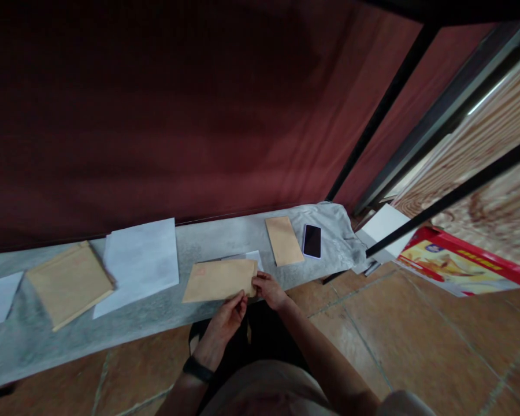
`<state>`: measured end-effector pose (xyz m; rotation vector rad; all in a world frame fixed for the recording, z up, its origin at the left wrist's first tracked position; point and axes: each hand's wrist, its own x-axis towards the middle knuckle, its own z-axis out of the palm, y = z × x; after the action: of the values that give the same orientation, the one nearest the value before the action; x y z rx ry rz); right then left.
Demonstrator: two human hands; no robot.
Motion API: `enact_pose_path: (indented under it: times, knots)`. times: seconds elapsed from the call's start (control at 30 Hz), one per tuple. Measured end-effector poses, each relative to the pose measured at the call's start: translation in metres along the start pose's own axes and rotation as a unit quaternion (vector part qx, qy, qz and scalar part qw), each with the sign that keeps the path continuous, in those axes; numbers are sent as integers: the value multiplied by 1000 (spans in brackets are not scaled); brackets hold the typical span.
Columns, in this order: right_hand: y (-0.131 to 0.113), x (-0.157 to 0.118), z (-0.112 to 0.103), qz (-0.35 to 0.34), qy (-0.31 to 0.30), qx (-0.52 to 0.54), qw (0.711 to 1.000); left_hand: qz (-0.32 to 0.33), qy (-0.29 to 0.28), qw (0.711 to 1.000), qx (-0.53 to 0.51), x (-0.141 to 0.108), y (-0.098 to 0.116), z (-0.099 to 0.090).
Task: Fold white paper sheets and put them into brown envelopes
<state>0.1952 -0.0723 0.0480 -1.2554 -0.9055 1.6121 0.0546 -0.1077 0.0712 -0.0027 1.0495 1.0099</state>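
Observation:
A tan paper envelope [221, 279] with a small reddish mark lies at a slant in front of me, above the bench's near edge. My left hand [233, 315] pinches its lower edge near the right end. At that right end, by the flap, my right hand [267, 289] has its fingers closed on the envelope. Behind it, partly covered, a white paper [255, 256] shows on the grey cloth. To the right rests another tan envelope [284, 240], and beside that a phone [312, 241] with a dark screen.
The long bench [156, 320] has a grey cloth. On its left are white sheets [143, 263], a stack of tan envelopes [71, 280] and more white paper [0, 297]. A dark red curtain [177, 144] hangs behind. Black poles [385, 110] and a red-yellow box [455, 260] stand right.

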Motion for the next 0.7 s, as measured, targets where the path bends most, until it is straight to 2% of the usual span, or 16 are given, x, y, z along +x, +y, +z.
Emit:
enact_pose_path:
  times: [0.1,0.17,0.2,0.23,0.27,0.3,0.37,0.4,0.43,0.5,0.53,0.6,0.7]
  knots:
    - [-4,1,-5,-15,-11,-32,999,-21,-18,999,37,-4,-10,-4]
    - [-7,4,-8,-33,-2,-56,998,-11,-54,986,155,-7,-15,-10]
    - [-8,5,-11,-43,6,-67,997,19,-74,967,242,-8,-15,-12]
    - [-9,6,-14,-52,14,-77,996,75,-89,936,333,-9,-13,-14]
    - [-10,6,-17,-60,21,-86,994,155,-96,888,422,-10,-9,-14]
    - [-11,5,-20,-66,24,-94,993,249,-94,824,500,-9,-2,-15]
    - [-12,2,-25,-76,20,-106,991,423,-70,657,621,-4,15,-13]
    - [-12,0,-27,-81,14,-109,991,464,-63,573,672,0,25,-13]
    - [-12,-3,-28,-86,7,-111,990,484,-60,502,714,5,34,-13]
    - [-11,-7,-30,-93,-12,-112,989,486,-74,397,775,16,48,-13]
    - [-11,-9,-31,-96,-20,-111,989,481,-83,360,795,21,53,-14]
    - [-9,-11,-34,-101,-34,-109,988,469,-98,313,820,27,59,-15]
    - [-3,-10,-39,-102,-5,-135,986,475,-107,283,826,28,60,-13]
